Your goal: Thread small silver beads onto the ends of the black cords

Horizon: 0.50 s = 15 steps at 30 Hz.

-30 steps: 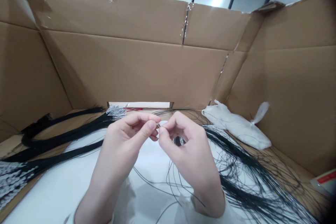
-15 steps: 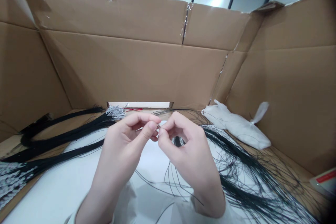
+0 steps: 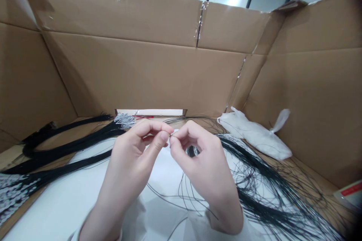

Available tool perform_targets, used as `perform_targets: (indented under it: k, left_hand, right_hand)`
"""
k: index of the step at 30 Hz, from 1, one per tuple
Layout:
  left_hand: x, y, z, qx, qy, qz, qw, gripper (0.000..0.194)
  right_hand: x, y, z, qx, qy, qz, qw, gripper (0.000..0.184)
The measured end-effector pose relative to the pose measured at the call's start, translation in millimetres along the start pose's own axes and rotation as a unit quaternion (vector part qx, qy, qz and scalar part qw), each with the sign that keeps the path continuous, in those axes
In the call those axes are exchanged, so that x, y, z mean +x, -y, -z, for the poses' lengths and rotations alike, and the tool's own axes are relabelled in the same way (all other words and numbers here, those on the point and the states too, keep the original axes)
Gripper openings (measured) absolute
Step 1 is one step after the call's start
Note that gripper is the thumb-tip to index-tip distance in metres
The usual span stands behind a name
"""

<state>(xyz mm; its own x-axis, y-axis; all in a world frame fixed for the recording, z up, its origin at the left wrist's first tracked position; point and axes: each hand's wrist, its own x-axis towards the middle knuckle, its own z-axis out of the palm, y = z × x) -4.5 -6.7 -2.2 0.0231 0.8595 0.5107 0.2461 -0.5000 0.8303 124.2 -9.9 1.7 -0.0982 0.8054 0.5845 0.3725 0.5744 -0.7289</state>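
My left hand (image 3: 132,162) and my right hand (image 3: 205,165) meet at the middle, fingertips pinched together on the end of a thin black cord (image 3: 181,188) and a tiny metal piece between them. The cord loops down under my right hand onto the white table (image 3: 56,203). Whether the small piece sits in the left or the right fingers is hard to tell.
Bundles of black cords with silver tips (image 3: 70,147) lie at the left. A loose spread of black cords (image 3: 263,188) covers the right. A white plastic bag (image 3: 254,135) rests at the back right. Cardboard walls (image 3: 147,71) enclose the table on three sides.
Both hands stay in place; the fingertips have shifted slightly closer and a little upward. The cord loop under the right hand moved a little.
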Motion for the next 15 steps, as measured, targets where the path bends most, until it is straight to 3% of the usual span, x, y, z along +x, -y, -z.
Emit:
perform_targets:
  k: [15]
  left_hand:
    - [10, 9, 22.2, 0.131, 0.059, -0.068, 0.987, 0.018]
  right_hand:
    - [2, -9, -8, 0.015, 0.047, -0.014, 0.999, 0.008]
